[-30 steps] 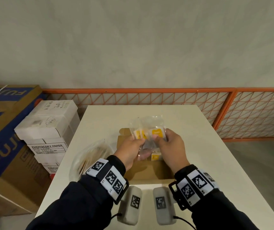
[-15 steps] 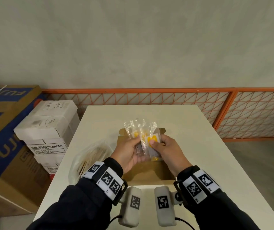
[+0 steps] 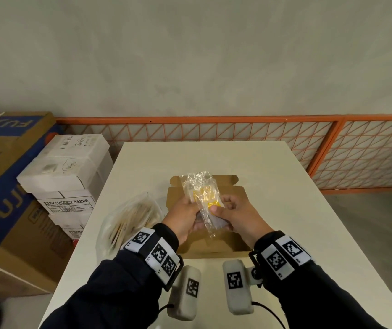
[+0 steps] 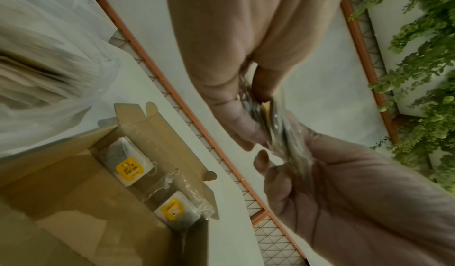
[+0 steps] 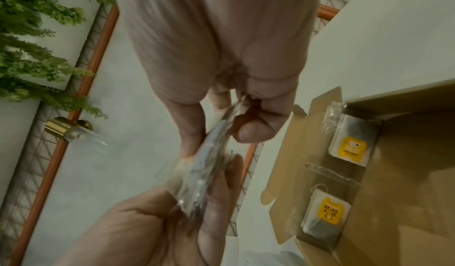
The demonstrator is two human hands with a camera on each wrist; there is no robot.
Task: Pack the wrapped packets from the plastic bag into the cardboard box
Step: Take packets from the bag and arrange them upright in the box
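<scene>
Nearest the camera, two dark sleeves with tagged wristbands reach forward over the pale bench (image 3: 285,186). The left hand (image 3: 183,217) and the right hand (image 3: 240,216) meet above the open cardboard box (image 3: 228,243), and between them they hold a small stack of wrapped packets (image 3: 208,205), clear crinkled film around paper sachets with yellow labels. The stack stands on edge, its far end tilted up and away from the person.

The left fingers (image 4: 236,118) are curled round one side of the stack, thumb on the near face and the other fingers behind it. The right fingers (image 5: 192,134) are curled round the other side, the thumb pressed to the film by a yellow label; from the right wrist view the thumb and forefinger pinch the stack's edge. Both hands grip firmly, with no finger straightened out.

Beneath the hands the box lies flat on the bench with its flaps open. Two more packets already lie inside it along the far wall, one (image 4: 128,165) toward the left end and one (image 4: 176,211) toward the right, each with a yellow label facing up.

Left of the box, touching the bench's edge, lies the plastic bag (image 3: 128,219), translucent, with pale contents that are too blurred to make out.

Farther left, off the bench, white paper cartons (image 3: 66,167) are stacked beside a large brown and blue carton (image 3: 2,186). An orange mesh railing (image 3: 214,129) runs behind the bench.
</scene>
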